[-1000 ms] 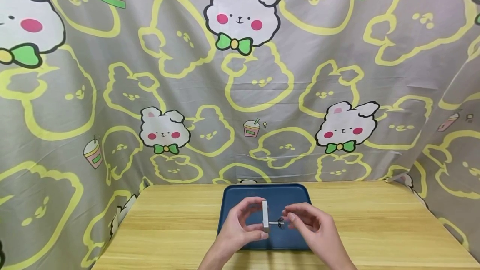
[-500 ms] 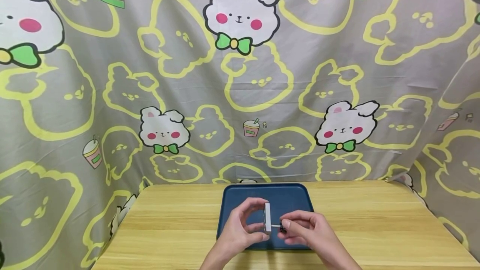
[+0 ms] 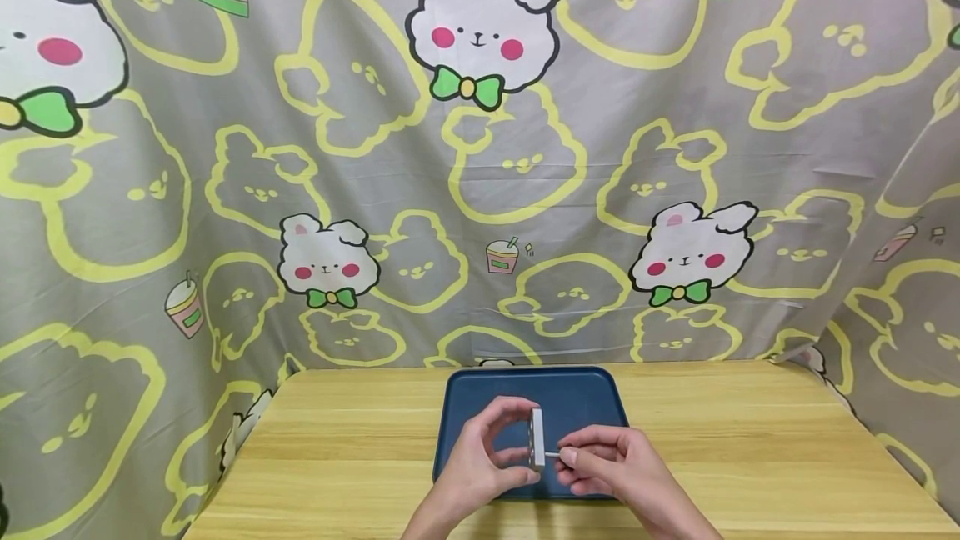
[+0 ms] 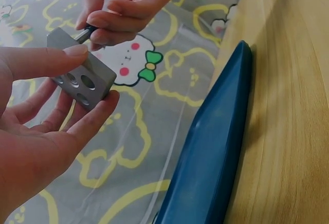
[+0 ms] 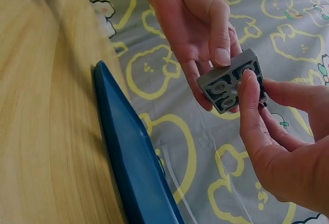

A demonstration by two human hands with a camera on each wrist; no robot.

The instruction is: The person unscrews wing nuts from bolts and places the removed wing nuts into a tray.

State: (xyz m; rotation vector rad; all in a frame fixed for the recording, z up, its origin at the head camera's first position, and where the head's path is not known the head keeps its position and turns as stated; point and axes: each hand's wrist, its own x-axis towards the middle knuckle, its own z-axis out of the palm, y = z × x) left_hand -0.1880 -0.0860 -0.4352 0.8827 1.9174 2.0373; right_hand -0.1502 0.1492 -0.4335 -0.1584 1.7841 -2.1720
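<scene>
In the head view my left hand (image 3: 474, 458) grips a small grey metal block (image 3: 537, 438) by its ends, held upright above the tray. Round holes show on one face in the left wrist view; the opposite face (image 5: 222, 91) has recessed, ring-like shapes in the right wrist view. From the block's right side sticks out a thin silver screw (image 3: 552, 454). My right hand (image 3: 618, 463) pinches the screw's black head (image 4: 88, 31), which the fingers mostly cover. How deep the screw sits in the block, I cannot tell.
Beneath the hands a dark blue tray (image 3: 585, 397) lies on the light wooden table (image 3: 360, 440). A grey curtain (image 3: 525, 190) with rabbit and yellow outline prints hangs behind the table and along both sides.
My right hand came in from loosely beside the black screw head and now pinches it. The block in my left hand has shifted slightly right and down.
</scene>
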